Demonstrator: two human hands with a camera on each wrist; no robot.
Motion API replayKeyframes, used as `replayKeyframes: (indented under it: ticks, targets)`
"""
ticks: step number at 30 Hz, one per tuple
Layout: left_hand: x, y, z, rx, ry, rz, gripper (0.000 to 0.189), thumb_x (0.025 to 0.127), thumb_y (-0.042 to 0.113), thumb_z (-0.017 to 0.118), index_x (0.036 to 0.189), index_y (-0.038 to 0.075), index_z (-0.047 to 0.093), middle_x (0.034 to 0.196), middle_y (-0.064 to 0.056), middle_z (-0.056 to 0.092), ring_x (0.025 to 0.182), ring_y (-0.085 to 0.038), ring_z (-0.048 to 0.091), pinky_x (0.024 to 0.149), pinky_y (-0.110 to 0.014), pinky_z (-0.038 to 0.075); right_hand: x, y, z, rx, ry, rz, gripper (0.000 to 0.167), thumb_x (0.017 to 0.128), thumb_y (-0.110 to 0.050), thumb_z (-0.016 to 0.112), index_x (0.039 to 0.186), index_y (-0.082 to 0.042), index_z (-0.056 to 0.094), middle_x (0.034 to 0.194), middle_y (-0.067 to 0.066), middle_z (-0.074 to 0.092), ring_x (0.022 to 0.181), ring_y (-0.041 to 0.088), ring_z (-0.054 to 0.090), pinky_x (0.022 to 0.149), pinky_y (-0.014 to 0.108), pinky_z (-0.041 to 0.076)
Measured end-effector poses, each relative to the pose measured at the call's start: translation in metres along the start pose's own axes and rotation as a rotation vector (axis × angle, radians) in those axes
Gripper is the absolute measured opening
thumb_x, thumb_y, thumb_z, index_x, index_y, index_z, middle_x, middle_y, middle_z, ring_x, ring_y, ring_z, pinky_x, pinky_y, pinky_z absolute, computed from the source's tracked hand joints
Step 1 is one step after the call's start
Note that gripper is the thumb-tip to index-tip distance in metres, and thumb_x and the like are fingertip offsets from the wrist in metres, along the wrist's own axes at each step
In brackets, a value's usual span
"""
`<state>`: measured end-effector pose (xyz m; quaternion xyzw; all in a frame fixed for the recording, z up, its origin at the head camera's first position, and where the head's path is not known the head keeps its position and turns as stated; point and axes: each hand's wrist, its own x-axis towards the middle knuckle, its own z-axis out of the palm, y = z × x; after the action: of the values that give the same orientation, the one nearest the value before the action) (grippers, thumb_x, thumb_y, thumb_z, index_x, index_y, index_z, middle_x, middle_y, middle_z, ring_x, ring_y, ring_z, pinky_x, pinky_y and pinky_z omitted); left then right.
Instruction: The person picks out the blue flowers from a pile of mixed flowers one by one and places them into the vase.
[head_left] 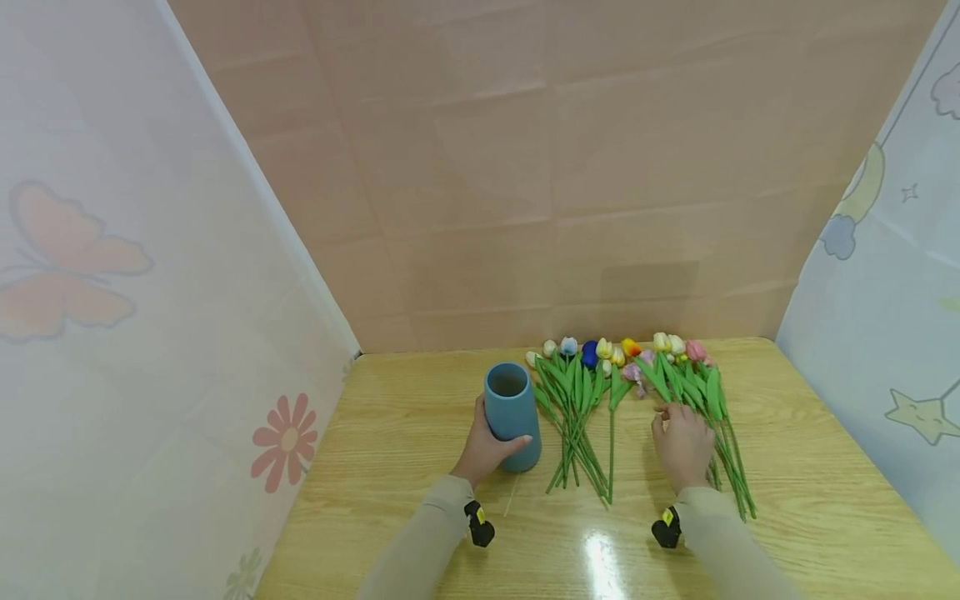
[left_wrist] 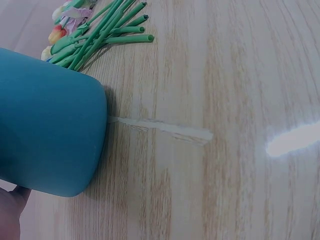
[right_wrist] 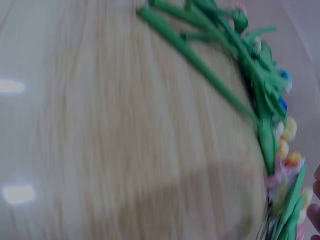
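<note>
My left hand grips a blue vase from its left side, thumb laid across the front. The vase stands on the table with its dark round mouth facing up; its lower body fills the left of the left wrist view. My right hand hovers at the right bunch of tulips, fingers loosely bent, overlapping some green stems. In the right wrist view only its fingertips show at the right edge, beside the leaves, with nothing seen between them.
Another bunch of tulips lies right of the vase, stems crossed, with white, blue and yellow heads. A single-stemmed tulip and a lilac flower lie between the bunches. The wooden table meets a brown backdrop behind.
</note>
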<state>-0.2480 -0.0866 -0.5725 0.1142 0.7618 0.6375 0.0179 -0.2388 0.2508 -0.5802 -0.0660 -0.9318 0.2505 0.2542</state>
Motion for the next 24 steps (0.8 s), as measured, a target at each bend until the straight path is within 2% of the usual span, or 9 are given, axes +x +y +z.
replayKeyframes:
  ticks: [5, 8, 10, 14, 18, 21, 24]
  targets:
    - [0.0, -0.001, 0.0, -0.002, 0.0, -0.006, 0.1, 0.076, 0.037, 0.083, 0.149, 0.036, 0.014, 0.148, -0.003, 0.034, 0.134, -0.033, 0.04, 0.102, -0.062, 0.037, -0.001, -0.028, 0.013, 0.026, -0.013, -0.112, 0.011, 0.091, -0.011, 0.063, 0.098, -0.005, 0.069, 0.086, 0.011, 0.066, 0.075, 0.032, 0.06, 0.069, 0.052, 0.041]
    - [0.0, -0.001, 0.0, -0.005, -0.002, -0.008, 0.1, 0.076, 0.036, 0.083, 0.149, 0.037, 0.014, 0.148, -0.003, 0.035, 0.134, -0.033, 0.04, 0.102, -0.062, 0.037, -0.004, -0.046, 0.021, 0.031, -0.064, -0.174, 0.008, 0.089, -0.011, 0.066, 0.095, -0.007, 0.069, 0.08, 0.007, 0.067, 0.065, 0.026, 0.06, 0.063, 0.046, 0.042]
    - [0.0, -0.001, 0.001, -0.003, -0.001, -0.011, 0.1, 0.076, 0.036, 0.083, 0.149, 0.037, 0.014, 0.147, -0.003, 0.035, 0.133, -0.033, 0.041, 0.102, -0.062, 0.038, -0.008, -0.056, 0.027, 0.03, -0.134, -0.199, 0.006, 0.089, -0.013, 0.068, 0.093, -0.009, 0.068, 0.075, 0.003, 0.066, 0.058, 0.018, 0.057, 0.058, 0.04, 0.043]
    - [-0.001, 0.0, 0.001, 0.003, -0.003, -0.017, 0.1, 0.076, 0.037, 0.083, 0.149, 0.037, 0.014, 0.148, -0.003, 0.035, 0.133, -0.034, 0.041, 0.101, -0.062, 0.038, -0.019, -0.07, 0.038, 0.043, -0.343, -0.196, 0.008, 0.091, -0.019, 0.068, 0.094, -0.011, 0.065, 0.073, -0.002, 0.063, 0.054, 0.008, 0.052, 0.051, 0.03, 0.043]
    - [0.0, 0.001, 0.001, 0.005, -0.002, -0.014, 0.102, 0.075, 0.038, 0.083, 0.149, 0.037, 0.014, 0.148, -0.004, 0.035, 0.133, -0.034, 0.041, 0.101, -0.062, 0.038, -0.027, -0.078, 0.045, 0.028, -0.515, -0.148, 0.011, 0.091, -0.02, 0.068, 0.096, -0.011, 0.064, 0.079, -0.001, 0.062, 0.06, 0.009, 0.053, 0.051, 0.028, 0.043]
    - [0.0, 0.001, 0.0, -0.007, 0.002, -0.008, 0.101, 0.075, 0.038, 0.084, 0.149, 0.037, 0.014, 0.147, -0.003, 0.035, 0.133, -0.034, 0.041, 0.101, -0.062, 0.038, -0.03, -0.082, 0.047, 0.012, -0.567, -0.138, 0.013, 0.09, -0.018, 0.068, 0.099, -0.009, 0.063, 0.082, 0.001, 0.063, 0.063, 0.011, 0.055, 0.052, 0.029, 0.044]
    - [0.001, 0.0, -0.001, -0.007, 0.008, -0.008, 0.101, 0.075, 0.038, 0.084, 0.149, 0.038, 0.014, 0.147, -0.003, 0.036, 0.132, -0.034, 0.042, 0.101, -0.062, 0.038, -0.031, -0.084, 0.048, 0.022, -0.582, -0.143, 0.015, 0.09, -0.016, 0.067, 0.101, -0.007, 0.062, 0.077, 0.0, 0.061, 0.062, 0.012, 0.054, 0.051, 0.03, 0.044]
